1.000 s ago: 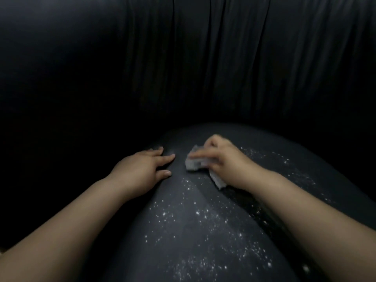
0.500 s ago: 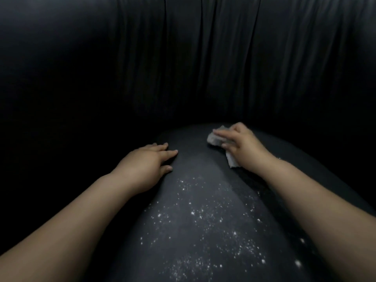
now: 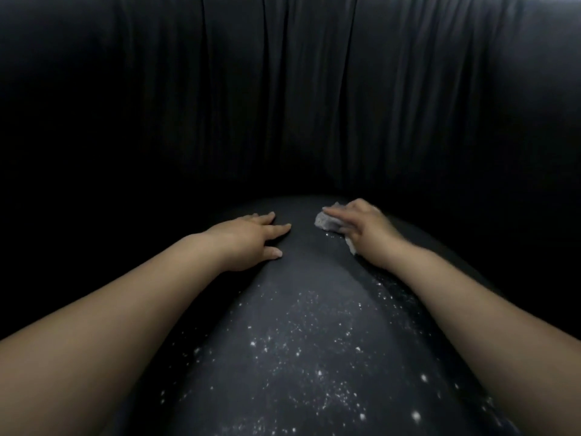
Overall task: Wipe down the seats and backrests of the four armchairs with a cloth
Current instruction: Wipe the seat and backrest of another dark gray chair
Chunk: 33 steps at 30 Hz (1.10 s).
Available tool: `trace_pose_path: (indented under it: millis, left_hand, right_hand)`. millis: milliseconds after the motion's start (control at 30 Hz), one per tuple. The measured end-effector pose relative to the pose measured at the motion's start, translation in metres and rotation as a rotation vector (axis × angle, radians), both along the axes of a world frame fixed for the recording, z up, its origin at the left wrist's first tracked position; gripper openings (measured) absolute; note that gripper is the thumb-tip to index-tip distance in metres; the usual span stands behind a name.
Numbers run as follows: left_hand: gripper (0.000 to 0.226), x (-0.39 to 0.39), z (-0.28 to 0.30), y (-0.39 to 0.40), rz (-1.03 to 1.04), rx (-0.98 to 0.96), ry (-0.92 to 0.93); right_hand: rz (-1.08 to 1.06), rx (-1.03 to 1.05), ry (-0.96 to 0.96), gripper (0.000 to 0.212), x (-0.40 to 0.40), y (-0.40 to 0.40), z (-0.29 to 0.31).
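A dark armchair fills the view. Its rounded seat cushion (image 3: 314, 278) is sprinkled with white specks (image 3: 298, 350) over its near half. The pleated black backrest (image 3: 314, 105) rises behind it. A small crumpled grey cloth (image 3: 327, 222) lies at the far end of the seat. My right hand (image 3: 364, 228) presses down on it with fingers stretched out flat; cloth shows past the fingertips and beside the wrist. My left hand (image 3: 248, 239) rests flat on the seat a little to the left of the cloth, fingers spread, holding nothing.
The chair's curved sides wrap round the seat in deep shadow on the left (image 3: 78, 215) and right (image 3: 518, 215). Nothing else shows in the dark surroundings.
My right hand has slid the cloth away from me toward the back of the seat, leaving that strip with fewer specks. My left hand has stayed in place.
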<state>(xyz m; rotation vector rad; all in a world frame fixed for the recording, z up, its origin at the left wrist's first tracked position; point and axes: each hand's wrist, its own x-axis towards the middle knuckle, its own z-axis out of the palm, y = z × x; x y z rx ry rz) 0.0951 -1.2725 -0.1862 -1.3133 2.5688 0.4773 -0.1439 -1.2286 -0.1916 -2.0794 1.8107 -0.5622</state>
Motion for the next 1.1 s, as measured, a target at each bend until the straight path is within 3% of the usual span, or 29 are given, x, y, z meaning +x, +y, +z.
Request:
trace_pose_path:
  millis: [133, 200, 300, 400, 600, 733, 800, 867, 1000, 1100]
  left_hand:
    - [0.063, 0.002, -0.011, -0.003, 0.011, 0.008, 0.045]
    - [0.063, 0.001, -0.016, -0.005, 0.018, 0.004, 0.061]
    - [0.062, 0.002, -0.018, -0.006, 0.028, -0.004, 0.08]
    - [0.062, 0.003, -0.018, -0.004, 0.04, -0.006, 0.098]
    - [0.062, 0.002, -0.016, -0.004, 0.052, 0.009, 0.1]
    - [0.062, 0.002, -0.016, -0.003, 0.054, 0.001, 0.112]
    - [0.061, 0.003, -0.017, -0.001, 0.057, -0.002, 0.124]
    - [0.061, 0.003, -0.018, -0.001, 0.059, -0.003, 0.124]
    - [0.061, 0.002, -0.016, -0.002, 0.061, 0.001, 0.098]
    - [0.062, 0.001, -0.014, -0.003, 0.057, 0.0, 0.077]
  right_hand:
    - [0.281, 0.1, -0.051, 0.066, 0.005, 0.047, -0.006]
    - [0.347, 0.076, -0.085, 0.063, -0.001, 0.047, 0.0]
    - [0.081, -0.109, -0.105, 0.046, -0.01, 0.006, 0.005]
    - [-0.095, 0.021, -0.023, 0.04, -0.012, -0.018, -0.002]
    - [0.215, 0.143, -0.129, 0.045, -0.01, 0.023, -0.001]
    - [0.032, -0.014, -0.032, 0.038, -0.005, -0.014, 0.002]
    - [-0.058, 0.012, 0.074, 0.038, 0.003, -0.026, -0.001]
    - [-0.011, 0.05, 0.06, 0.038, 0.007, -0.015, -0.006]
    - [0.283, 0.162, -0.09, 0.04, 0.01, 0.037, -0.001]
    - [0.169, 0.042, -0.074, 0.036, -0.009, 0.022, 0.009]
